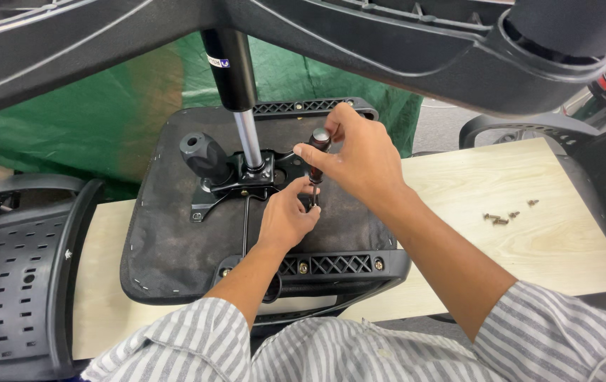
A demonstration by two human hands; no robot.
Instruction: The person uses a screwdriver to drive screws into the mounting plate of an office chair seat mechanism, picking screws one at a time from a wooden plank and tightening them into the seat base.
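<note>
Screwdriver (316, 161) tip hidden, left hand (287, 216) covering

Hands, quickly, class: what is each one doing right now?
Left hand: closed, fingertips pinching at the screwdriver tip on the upturned chair seat; what it pinches cannot be told.
Right hand: closed around the screwdriver handle, held upright.

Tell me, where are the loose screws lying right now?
The loose screws lie on the pale wooden board at the right of the head view, apart from the upturned chair seat and beyond the right hand.
</note>
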